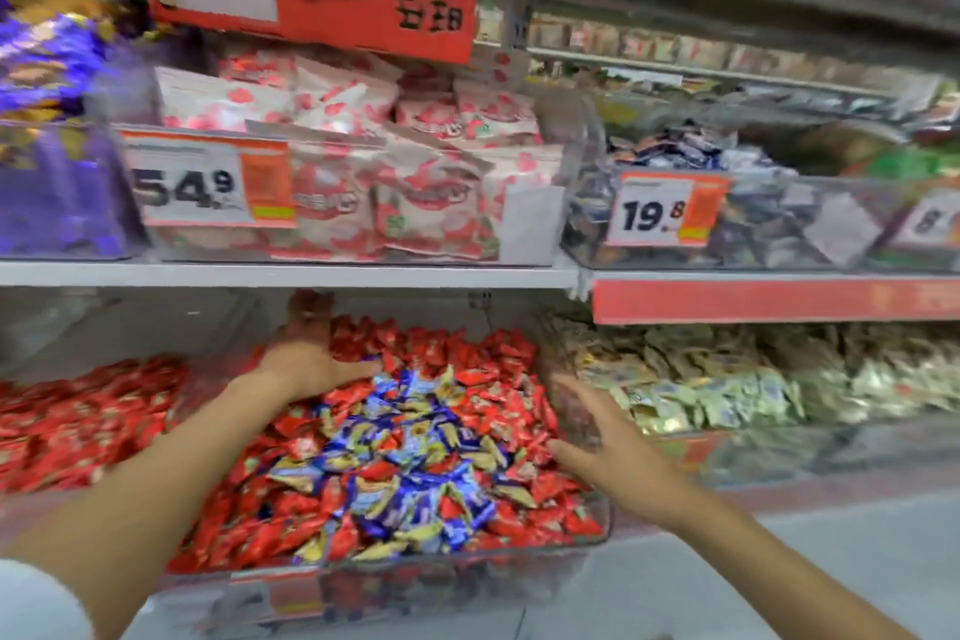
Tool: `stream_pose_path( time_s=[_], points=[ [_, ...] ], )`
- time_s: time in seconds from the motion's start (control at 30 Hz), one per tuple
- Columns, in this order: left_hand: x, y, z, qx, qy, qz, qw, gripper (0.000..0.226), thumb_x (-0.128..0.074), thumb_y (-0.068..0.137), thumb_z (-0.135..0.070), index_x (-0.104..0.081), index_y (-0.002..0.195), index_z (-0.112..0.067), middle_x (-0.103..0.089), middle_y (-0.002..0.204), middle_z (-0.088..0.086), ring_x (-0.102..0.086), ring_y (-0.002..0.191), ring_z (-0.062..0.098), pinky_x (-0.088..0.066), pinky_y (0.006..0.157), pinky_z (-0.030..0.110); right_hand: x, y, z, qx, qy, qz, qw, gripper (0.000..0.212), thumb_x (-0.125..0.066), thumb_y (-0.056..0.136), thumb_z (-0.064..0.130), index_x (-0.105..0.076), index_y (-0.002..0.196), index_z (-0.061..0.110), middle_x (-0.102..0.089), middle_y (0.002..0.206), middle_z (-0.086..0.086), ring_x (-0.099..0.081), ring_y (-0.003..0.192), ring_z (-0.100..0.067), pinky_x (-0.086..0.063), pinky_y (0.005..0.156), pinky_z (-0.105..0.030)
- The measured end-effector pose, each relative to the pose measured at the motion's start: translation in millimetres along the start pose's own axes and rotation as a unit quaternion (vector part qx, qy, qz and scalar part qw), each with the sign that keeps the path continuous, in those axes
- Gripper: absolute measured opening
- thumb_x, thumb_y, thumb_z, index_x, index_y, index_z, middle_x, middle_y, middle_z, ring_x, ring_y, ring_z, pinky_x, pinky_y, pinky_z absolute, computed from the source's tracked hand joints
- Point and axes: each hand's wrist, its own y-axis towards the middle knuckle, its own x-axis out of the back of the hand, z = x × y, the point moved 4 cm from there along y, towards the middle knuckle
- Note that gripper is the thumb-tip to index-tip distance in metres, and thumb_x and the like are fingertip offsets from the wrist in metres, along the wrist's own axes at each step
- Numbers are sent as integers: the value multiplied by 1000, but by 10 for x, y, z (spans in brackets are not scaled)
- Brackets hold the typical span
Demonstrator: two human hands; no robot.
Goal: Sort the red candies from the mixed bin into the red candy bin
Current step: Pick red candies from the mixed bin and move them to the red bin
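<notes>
- The mixed bin (605, 515), a clear plastic tray, sits centrally on the lower shelf under the white shelf board (285, 274).
- Contents of this tray: red foil-wrapped candies (447, 343) around the edges and at the back, and a central heap of blue and gold wrapped candies (415, 447).
- The red candy bin (156, 327), a second clear plastic tray, stands directly to the left. It holds only a pile of red wrapped candies (78, 416).
- The left hand (311, 359) reaches to the back left of the mixed tray and rests on the red candies there. Motion blur hides its fingers, so its grip cannot be determined.
- The right hand (602, 442) hovers over the tray's right edge, released, with fingers spread and holding nothing.
- To the right lies a tray of pale gold wrapped sweets (727, 379).
- The upper shelf carries pink-and-white strawberry-print packets (363, 146), purple packets (47, 130) and dark blue wrapped sweets (691, 146).
- Two price labels are readable: "54.9" (187, 185) and "19.8" (657, 216).
</notes>
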Motion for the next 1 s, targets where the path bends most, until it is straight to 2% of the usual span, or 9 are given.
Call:
stream_pose_path(
  time_s=[0.07,0.17,0.3,0.4,0.57,0.73,0.83,0.9,1.0],
  points=[
    [12,27,-51,20,-10,-13,1000,124,-71,62,-69,-4,152,-17,4,157,17,-6,146,29,-16,117,34,-1,-9,-28,-13,10,8,1000,64,-64,89,32,-28,141,40,-28,142,11,-30,128,0,-22,101,-13],
    [14,13,-169,28,-46,-5,999,126,-70,56,-75,-9,151,-20,3,155,16,-13,145,29,-22,116,34,-3,-27,16,-12,31,20,999,64,-64,89,31,-27,141,42,-22,149,11,-29,127,1,-22,101,-16],
    [-194,-107,-313,32,-20,26,999,121,-59,57,-84,-5,149,-28,-4,158,14,-42,131,39,-37,108,40,4,-33,55,-12,47,22,999,59,-65,89,29,-28,133,47,-21,149,10,-30,123,0,-24,96,-15],
    [-223,-133,-348,2,0,89,996,114,-52,53,-86,-18,148,-32,-22,155,10,-36,136,34,-33,111,38,0,-29,62,-21,53,19,998,59,-66,88,27,-32,134,43,-23,146,10,-31,122,-2,-26,96,-17],
    [-126,-397,-511,-83,4,148,985,87,-55,67,-78,-24,143,-48,-23,156,4,-31,140,28,-27,114,42,-9,2,71,-28,55,10,998,57,-70,85,24,-37,128,43,-31,142,5,-37,118,-4,-28,94,-18],
    [3,-922,-895,-275,78,120,951,73,-54,78,-67,-19,140,-57,-21,155,-11,-26,140,15,-19,109,44,1,-3,56,-41,60,15,997,59,-74,81,32,-40,127,44,-34,141,7,-38,122,-6,-31,97,-23],
    [102,-1069,-881,-272,-34,111,955,75,-63,80,-58,-20,142,-54,-11,158,-13,-17,143,10,-14,115,45,27,-36,82,-36,70,16,997,63,-72,78,49,-40,132,45,-34,144,11,-34,131,-6,-31,107,-31],
    [261,-1039,-774,-253,-119,47,959,68,-64,80,-53,-32,140,-49,-25,155,-10,-25,141,9,-19,116,38,68,-34,107,-19,4,-16,1000,62,-62,80,59,-40,136,42,-31,145,13,-27,135,-7,-26,112,-37],
    [407,-883,-494,-193,-118,-16,974,49,-63,87,-40,-50,134,-33,-48,142,-5,-42,132,14,-31,111,32,110,13,349,48,-95,-92,990,44,-56,89,49,-47,131,37,-35,139,16,-27,131,-3,-23,114,-34]
  ],
)
